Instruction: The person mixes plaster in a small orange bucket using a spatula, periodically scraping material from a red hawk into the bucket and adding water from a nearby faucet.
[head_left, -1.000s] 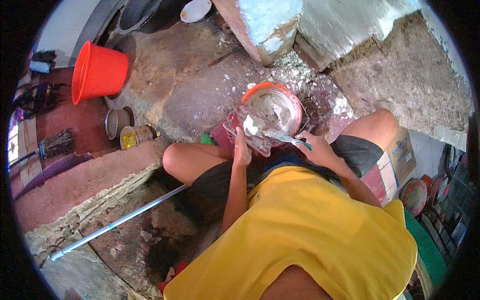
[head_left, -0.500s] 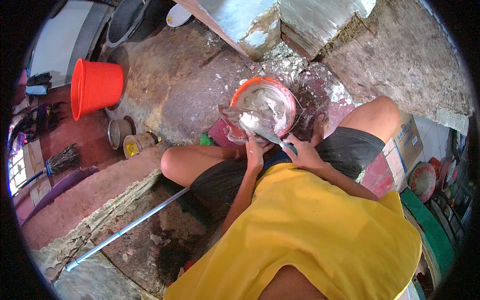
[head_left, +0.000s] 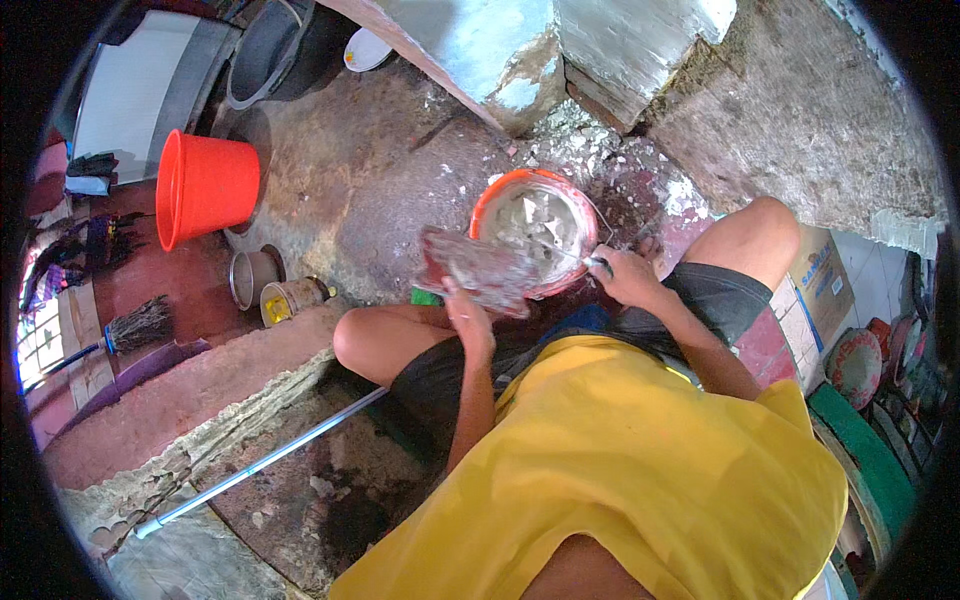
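Observation:
An orange bucket stands on the floor between my legs, with thick whitish plaster inside and smeared along its wall. My left hand grips a flat reddish board streaked with plaster. The board is smeared by motion and overlaps the bucket's near left side. In my right hand is a putty knife, held by its handle at the bucket's right rim. Its blade points left into the bucket, and its tip is hard to make out against the plaster.
Broken plaster rubble lies beyond the bucket, below a whitish block corner. On the left are a red bucket, a metal pot, a small tub and a broom. A pale pole slants beside my left leg.
My left hand and the board have moved left and away from over the bucket; the white lump on the board no longer shows. The putty knife has gone from the board into the bucket.

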